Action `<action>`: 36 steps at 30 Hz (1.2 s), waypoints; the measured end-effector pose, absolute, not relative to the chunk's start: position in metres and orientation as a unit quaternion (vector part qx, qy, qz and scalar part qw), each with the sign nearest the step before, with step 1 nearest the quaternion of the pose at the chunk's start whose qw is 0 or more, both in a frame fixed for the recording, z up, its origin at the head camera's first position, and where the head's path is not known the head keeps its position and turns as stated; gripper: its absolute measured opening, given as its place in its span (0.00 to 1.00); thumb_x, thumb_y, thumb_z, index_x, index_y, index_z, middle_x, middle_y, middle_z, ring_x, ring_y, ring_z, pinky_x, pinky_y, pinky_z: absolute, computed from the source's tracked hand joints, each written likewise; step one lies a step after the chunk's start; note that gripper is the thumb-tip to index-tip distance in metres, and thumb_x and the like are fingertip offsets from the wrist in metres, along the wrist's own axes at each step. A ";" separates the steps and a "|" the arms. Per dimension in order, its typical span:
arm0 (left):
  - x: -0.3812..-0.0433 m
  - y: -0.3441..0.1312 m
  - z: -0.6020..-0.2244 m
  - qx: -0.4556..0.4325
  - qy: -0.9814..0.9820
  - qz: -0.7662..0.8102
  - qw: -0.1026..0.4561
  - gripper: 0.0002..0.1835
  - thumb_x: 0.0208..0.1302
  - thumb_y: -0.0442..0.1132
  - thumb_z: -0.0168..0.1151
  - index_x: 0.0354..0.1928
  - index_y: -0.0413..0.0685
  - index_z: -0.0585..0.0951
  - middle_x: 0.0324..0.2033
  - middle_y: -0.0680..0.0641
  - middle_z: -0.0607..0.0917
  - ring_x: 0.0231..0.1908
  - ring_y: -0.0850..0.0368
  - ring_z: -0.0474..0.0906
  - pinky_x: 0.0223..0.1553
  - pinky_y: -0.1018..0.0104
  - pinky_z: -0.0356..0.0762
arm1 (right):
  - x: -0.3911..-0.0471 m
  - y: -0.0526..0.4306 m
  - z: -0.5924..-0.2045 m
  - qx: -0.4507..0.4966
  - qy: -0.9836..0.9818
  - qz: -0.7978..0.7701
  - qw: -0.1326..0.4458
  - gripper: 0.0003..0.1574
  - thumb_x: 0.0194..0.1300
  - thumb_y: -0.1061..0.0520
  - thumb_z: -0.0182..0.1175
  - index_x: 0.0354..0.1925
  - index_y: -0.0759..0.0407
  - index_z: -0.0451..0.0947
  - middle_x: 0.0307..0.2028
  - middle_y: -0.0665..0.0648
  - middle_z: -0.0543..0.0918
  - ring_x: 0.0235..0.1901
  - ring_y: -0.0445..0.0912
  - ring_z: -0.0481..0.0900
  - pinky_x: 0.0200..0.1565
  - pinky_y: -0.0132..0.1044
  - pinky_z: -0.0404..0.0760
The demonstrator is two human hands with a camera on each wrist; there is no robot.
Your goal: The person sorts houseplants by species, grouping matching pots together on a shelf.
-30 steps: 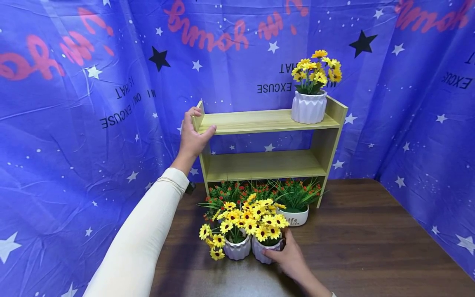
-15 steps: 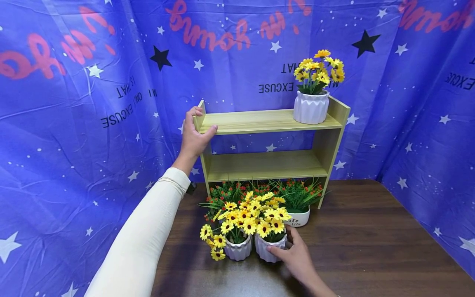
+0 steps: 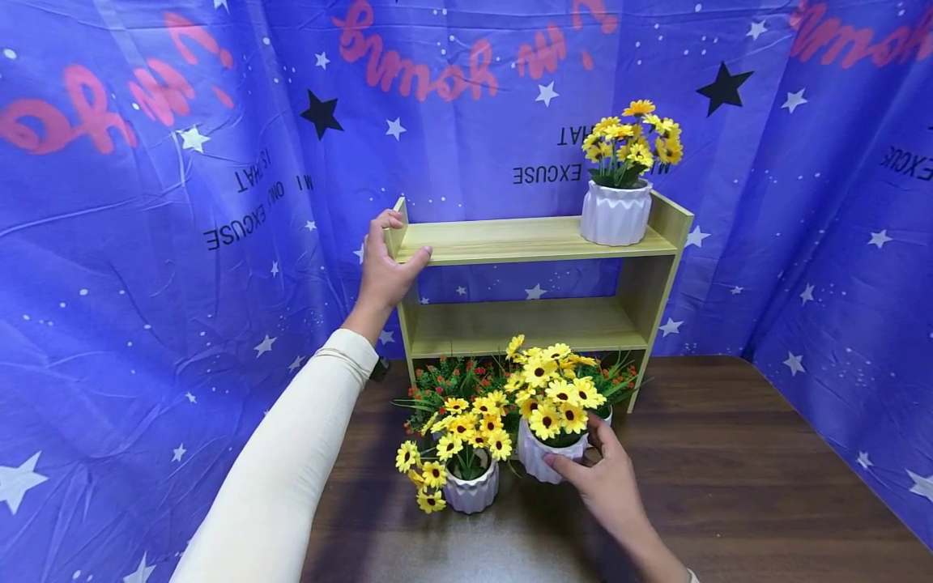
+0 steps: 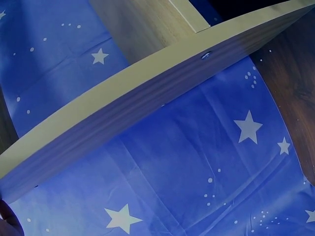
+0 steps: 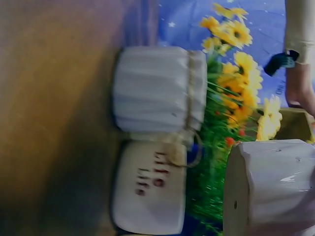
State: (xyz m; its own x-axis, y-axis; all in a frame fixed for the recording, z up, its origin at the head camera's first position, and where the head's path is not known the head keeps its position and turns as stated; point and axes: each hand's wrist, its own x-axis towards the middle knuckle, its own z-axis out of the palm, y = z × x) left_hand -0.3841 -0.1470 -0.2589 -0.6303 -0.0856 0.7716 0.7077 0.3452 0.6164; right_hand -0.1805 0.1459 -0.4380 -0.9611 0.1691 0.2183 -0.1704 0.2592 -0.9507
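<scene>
My right hand (image 3: pixel 605 482) grips a white ribbed pot (image 3: pixel 550 455) of yellow daisies (image 3: pixel 557 389), thumb on its near side. In the right wrist view this pot (image 5: pixel 275 189) is raised, its base showing. A second daisy pot (image 3: pixel 470 488) stands on the table to its left. With my left hand (image 3: pixel 386 263) I hold the upper left corner of a light wooden shelf unit (image 3: pixel 503 240); the left wrist view shows its side panel (image 4: pixel 123 93) and a bit of fingertip at the lower left.
A third daisy pot (image 3: pixel 615 212) stands on the top board, at the right end. Green plants with red blooms (image 3: pixel 452 380) fill the space under the lower board (image 3: pixel 525 322); one white planter (image 5: pixel 150 189) reads "Life". Blue star-printed cloth (image 3: pixel 466 146) hangs around the dark wooden table (image 3: pixel 729 470).
My right hand has lifted the daisy pot off the table and moved it up and slightly right, away from the other daisy pot. My left hand keeps its hold on the shelf corner.
</scene>
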 end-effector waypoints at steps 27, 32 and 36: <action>-0.384 -0.146 -0.259 -0.218 -0.730 -0.528 0.376 0.27 0.50 0.36 0.72 0.49 0.42 0.68 0.62 0.43 0.73 0.57 0.50 0.64 0.59 0.57 0.61 | -0.202 0.157 -0.358 0.026 -0.724 0.638 0.261 0.44 0.54 0.60 0.75 0.67 0.54 0.69 0.56 0.56 0.78 0.54 0.45 0.76 0.47 0.27 0.78; -0.379 -0.145 -0.258 -0.225 -0.721 -0.535 0.378 0.27 0.51 0.33 0.72 0.50 0.37 0.68 0.62 0.41 0.73 0.58 0.46 0.63 0.59 0.54 0.60 | -0.211 0.159 -0.333 0.060 -0.710 0.639 0.289 0.43 0.55 0.64 0.73 0.68 0.53 0.70 0.56 0.57 0.78 0.56 0.46 0.74 0.49 0.29 0.78; -0.378 -0.145 -0.257 -0.217 -0.727 -0.532 0.377 0.27 0.50 0.35 0.72 0.49 0.40 0.68 0.62 0.44 0.73 0.57 0.48 0.64 0.58 0.55 0.61 | -0.222 0.160 -0.308 0.084 -0.703 0.637 0.305 0.45 0.55 0.64 0.73 0.69 0.49 0.68 0.58 0.57 0.77 0.58 0.47 0.74 0.52 0.35 0.78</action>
